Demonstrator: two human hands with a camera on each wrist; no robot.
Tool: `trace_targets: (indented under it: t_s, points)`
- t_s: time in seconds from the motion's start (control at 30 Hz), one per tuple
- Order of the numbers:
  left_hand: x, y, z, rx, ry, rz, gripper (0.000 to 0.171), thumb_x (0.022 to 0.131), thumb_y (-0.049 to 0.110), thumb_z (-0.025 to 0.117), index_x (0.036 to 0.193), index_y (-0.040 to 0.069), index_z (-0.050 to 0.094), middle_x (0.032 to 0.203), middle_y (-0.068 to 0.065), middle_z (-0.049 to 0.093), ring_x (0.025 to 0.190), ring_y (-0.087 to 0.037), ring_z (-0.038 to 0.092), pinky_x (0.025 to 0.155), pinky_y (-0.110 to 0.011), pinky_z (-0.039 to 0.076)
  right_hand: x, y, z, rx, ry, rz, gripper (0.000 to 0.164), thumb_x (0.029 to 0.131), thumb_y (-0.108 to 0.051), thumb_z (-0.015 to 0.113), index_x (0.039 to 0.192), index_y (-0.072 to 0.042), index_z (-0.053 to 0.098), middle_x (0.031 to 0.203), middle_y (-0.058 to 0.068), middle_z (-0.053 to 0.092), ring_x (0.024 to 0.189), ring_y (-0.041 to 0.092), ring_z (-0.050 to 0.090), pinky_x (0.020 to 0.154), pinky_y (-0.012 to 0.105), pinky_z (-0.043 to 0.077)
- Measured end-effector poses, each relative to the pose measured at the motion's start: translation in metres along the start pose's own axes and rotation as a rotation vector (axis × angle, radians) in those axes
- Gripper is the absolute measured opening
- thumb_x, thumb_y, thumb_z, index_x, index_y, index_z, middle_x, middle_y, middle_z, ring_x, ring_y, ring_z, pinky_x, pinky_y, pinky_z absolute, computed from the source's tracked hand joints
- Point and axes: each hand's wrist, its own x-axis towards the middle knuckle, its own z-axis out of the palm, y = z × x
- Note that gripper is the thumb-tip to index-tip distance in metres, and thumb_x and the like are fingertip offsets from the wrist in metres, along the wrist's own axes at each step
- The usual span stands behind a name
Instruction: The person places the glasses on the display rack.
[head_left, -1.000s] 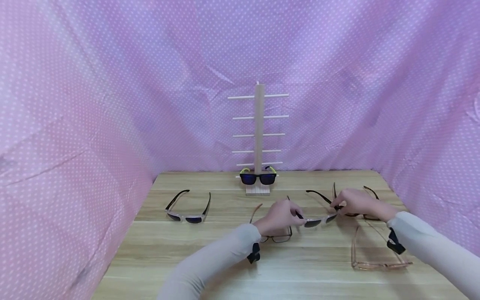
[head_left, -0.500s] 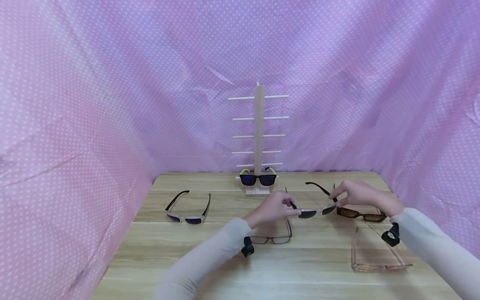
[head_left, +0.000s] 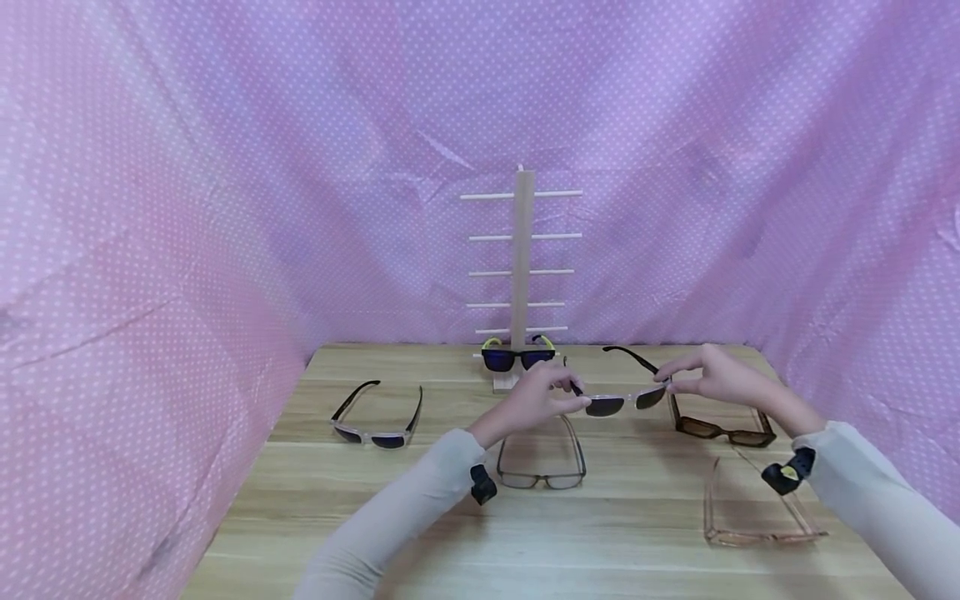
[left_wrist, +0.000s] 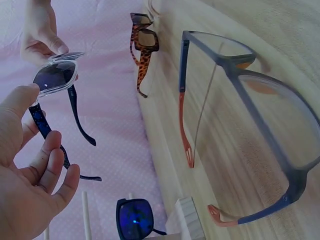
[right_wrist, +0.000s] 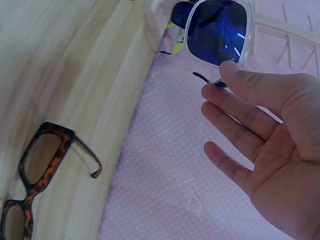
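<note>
Both hands hold one pair of clear-framed sunglasses [head_left: 604, 407] with dark lenses and black temples, raised over the table with the temples unfolded. My left hand [head_left: 534, 398] pinches its left hinge end between thumb and fingers. At the opposite corner, my right hand [head_left: 716, 377] pinches the frame; in the right wrist view the thumb lies at the lens edge [right_wrist: 217, 32]. Below my left hand lie grey-framed eyeglasses [head_left: 542, 481] with orange temple tips [left_wrist: 186, 150]. Tortoiseshell sunglasses [head_left: 699, 428] lie under my right hand.
A wooden display stand [head_left: 522, 267] with several rods stands at the back; black sunglasses [head_left: 498, 360] with yellow temples sit on its lowest rod. Another clear-framed pair of sunglasses [head_left: 387, 442] lies left, pink transparent eyeglasses [head_left: 765, 539] front right. Pink dotted cloth [head_left: 360, 208] surrounds the table.
Both hands have lifted the clear-framed sunglasses up and slightly left, away from the tabletop. The grey eyeglasses and tortoiseshell sunglasses are now less covered by the hands.
</note>
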Motion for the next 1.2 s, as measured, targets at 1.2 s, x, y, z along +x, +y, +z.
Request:
trace_targets:
  t_s: [1.2]
  points:
    - [-0.042,-0.012,-0.078,-0.19,0.136,-0.075,0.012,0.097,0.019,0.07,0.105,0.011,0.074,0.102,-0.006,0.059,0.101,-0.017,0.05,0.089,-0.039,0.049,0.057,-0.052,0.019,0.062,0.189,-0.076,0.016,0.089,-0.004,0.077,0.103,-0.009,0.08,0.103,0.008,0.079,0.099,0.025,0.075,0.084,0.041,0.061]
